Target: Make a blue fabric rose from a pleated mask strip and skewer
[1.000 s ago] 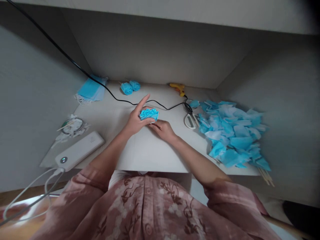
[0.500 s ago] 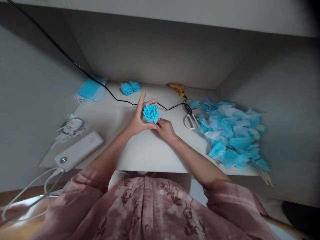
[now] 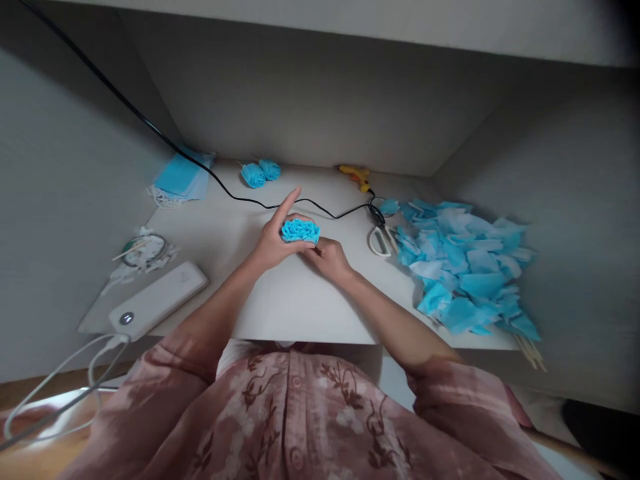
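Observation:
A blue layered fabric flower (image 3: 301,231) is held over the middle of the white tabletop (image 3: 305,300). My left hand (image 3: 276,241) wraps round its petals from the left, thumb below and index finger pointing up and away. Just below and to the right, my right hand (image 3: 330,259) is closed under the flower's base; whatever its fingers pinch there is hidden. Two finished blue flowers (image 3: 254,175) lie at the back, their sticks pointing left.
On the right lies a heap of blue and white fabric pieces (image 3: 470,267) over wooden sticks (image 3: 531,352), beside scissors (image 3: 380,241). A yellow glue gun (image 3: 356,176) rests at the back. Face masks (image 3: 181,177), a power bank (image 3: 159,300) and white scraps (image 3: 145,252) are left; a black cable (image 3: 220,185) crosses behind.
The flower has squeezed or tilted, so it looks flatter and sits slightly lower. My left fingers have closed in round it. My right hand stays nearly in place.

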`<action>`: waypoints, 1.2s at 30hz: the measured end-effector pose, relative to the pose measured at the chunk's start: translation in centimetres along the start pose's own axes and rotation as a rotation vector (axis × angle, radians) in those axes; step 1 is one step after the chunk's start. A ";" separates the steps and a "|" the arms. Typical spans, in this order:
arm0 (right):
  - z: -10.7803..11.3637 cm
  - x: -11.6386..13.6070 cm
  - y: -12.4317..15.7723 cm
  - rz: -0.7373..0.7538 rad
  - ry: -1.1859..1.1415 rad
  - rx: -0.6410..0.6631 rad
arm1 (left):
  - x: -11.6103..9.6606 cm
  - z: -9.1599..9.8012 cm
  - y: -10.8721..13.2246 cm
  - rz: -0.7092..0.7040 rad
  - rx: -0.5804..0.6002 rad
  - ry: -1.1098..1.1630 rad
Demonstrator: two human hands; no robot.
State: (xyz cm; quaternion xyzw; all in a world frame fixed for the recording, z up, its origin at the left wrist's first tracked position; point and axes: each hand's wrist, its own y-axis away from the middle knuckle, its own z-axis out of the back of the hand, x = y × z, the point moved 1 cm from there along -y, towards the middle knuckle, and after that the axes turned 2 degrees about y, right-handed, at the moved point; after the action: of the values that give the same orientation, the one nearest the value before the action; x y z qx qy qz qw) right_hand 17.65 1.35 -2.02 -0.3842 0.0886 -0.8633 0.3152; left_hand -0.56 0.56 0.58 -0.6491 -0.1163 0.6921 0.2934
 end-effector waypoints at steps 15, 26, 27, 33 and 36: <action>0.1 -0.5 0.0 -0.035 0.009 -0.046 | 0.4 -0.4 -0.5 -0.136 0.029 0.045; 0.3 -0.1 -0.2 -0.035 -0.008 -0.062 | 0.5 -0.5 -0.3 -0.090 0.018 0.075; 0.3 -0.1 -0.2 -0.037 0.005 -0.056 | 0.5 -0.5 -0.4 -0.099 0.010 0.067; 0.3 -0.1 -0.2 -0.031 0.073 -0.050 | 0.3 -0.6 -0.5 -0.165 -0.017 0.018; 0.2 -0.2 -0.2 -0.022 0.092 -0.062 | 0.1 -0.6 -0.4 -0.133 0.004 0.028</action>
State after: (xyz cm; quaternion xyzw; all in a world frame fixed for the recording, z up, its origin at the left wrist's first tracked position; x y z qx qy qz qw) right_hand 17.84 1.68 -1.93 -0.3548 0.1254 -0.8802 0.2892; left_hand 0.10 0.79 0.63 -0.6490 -0.1538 0.6622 0.3416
